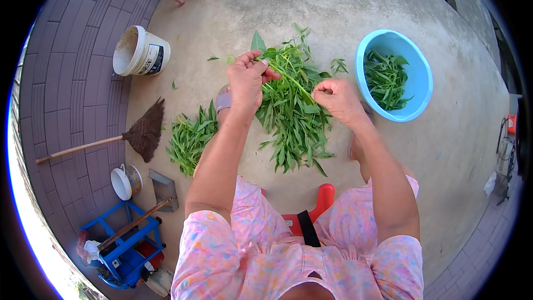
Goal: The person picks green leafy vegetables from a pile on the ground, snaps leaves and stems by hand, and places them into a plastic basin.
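Note:
A long pale-green stem (292, 80), apparently water spinach, stretches between my two hands above a loose pile of greens (294, 128) on the concrete. My left hand (247, 80) is closed around its upper left end, with leaves showing beyond the fingers. At the lower right end, my right hand (337, 100) pinches the stem between thumb and fingers. To the left, by my foot, lies a smaller heap of greens (192, 138). A light-blue basin (420, 89) on the right holds picked leaves (387, 79).
Along the tiled wall at left stand a white bucket (151, 55), a broom (145, 133), a small pail (126, 182), a dustpan (164, 189) and a blue frame (119, 244). A red seat (325, 200) shows between my legs.

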Demonstrator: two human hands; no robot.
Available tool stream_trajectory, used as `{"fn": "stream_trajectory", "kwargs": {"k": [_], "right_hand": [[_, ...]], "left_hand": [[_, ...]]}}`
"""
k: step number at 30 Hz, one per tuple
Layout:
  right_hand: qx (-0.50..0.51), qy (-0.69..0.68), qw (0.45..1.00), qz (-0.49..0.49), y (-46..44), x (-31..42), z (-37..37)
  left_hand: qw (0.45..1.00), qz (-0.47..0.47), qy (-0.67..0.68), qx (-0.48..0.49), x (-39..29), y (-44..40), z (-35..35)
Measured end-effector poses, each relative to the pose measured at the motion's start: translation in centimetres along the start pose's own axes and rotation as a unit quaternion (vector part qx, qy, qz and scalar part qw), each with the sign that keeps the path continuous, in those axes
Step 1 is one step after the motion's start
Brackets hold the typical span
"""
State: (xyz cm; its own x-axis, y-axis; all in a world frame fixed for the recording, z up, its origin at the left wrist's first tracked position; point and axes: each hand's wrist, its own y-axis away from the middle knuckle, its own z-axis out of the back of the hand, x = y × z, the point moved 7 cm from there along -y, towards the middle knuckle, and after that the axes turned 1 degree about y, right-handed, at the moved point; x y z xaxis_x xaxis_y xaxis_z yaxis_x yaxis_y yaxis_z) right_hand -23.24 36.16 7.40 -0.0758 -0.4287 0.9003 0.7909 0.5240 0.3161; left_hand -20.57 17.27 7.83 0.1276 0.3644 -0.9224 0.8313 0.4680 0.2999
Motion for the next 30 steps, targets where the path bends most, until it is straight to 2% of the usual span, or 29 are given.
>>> {"fn": "stream_trajectory", "kwargs": {"k": [3, 5, 15, 17, 18, 19, 20, 21, 23, 24, 25, 27, 29, 30], "right_hand": [[-0.006, -0.010, 1.000, -0.001, -0.1, -0.5, -0.1], [-0.026, 0.040, 0.998, 0.050, 0.0, 0.1, 0.0], [-0.021, 0.072, 0.995, 0.060, 0.0, 0.4, -0.3], [-0.056, 0.019, 0.998, -0.003, 0.1, -0.3, 0.1], [-0.056, 0.019, 0.998, -0.003, -0.1, -0.7, 0.1], [-0.109, -0.082, 0.990, -0.024, -0.4, -1.7, 0.8], [-0.159, -0.183, 0.969, -0.044, -0.4, -2.6, 1.5], [-0.159, -0.183, 0.969, -0.043, -0.3, -2.2, 1.9], [-0.222, -0.323, 0.911, -0.127, 0.6, -2.6, 3.2], [-0.191, -0.331, 0.907, -0.175, 0.8, -3.3, 3.8], [-0.191, -0.331, 0.907, -0.174, 0.8, -3.4, 4.3], [-0.229, -0.422, 0.862, -0.163, 1.0, -3.4, 5.2], [-0.248, -0.394, 0.870, -0.162, 1.0, -3.6, 6.2], [-0.252, -0.429, 0.851, -0.166, 1.0, -4.1, 6.3]], "left_hand": [[1.000, 0.006, -0.008, 0.007, 0.1, 0.1, -0.2], [1.000, 0.005, 0.007, 0.009, 0.1, 0.3, -0.4], [1.000, 0.015, 0.000, 0.007, 0.0, 0.4, -0.4], [1.000, 0.007, 0.016, 0.017, 0.1, 0.4, -0.5], [1.000, 0.006, 0.017, 0.017, 0.1, 0.5, -0.6], [0.999, 0.008, 0.029, 0.020, 0.2, 0.5, -0.7], [0.999, 0.010, 0.040, 0.023, 0.2, 0.5, -0.8], [0.999, 0.010, 0.041, 0.023, 0.3, 0.4, -0.7], [0.995, 0.028, 0.096, 0.016, 0.9, 0.1, -0.3], [0.995, 0.028, 0.097, 0.016, 0.6, 0.0, -0.2], [0.995, 0.020, 0.099, 0.016, 0.0, -0.1, 0.0], [0.995, 0.012, 0.101, 0.017, -0.6, -0.2, 0.1], [0.996, 0.017, 0.076, 0.039, -0.6, 0.2, -0.2], [0.996, 0.020, 0.078, 0.043, -0.4, 0.3, -0.2]]}}
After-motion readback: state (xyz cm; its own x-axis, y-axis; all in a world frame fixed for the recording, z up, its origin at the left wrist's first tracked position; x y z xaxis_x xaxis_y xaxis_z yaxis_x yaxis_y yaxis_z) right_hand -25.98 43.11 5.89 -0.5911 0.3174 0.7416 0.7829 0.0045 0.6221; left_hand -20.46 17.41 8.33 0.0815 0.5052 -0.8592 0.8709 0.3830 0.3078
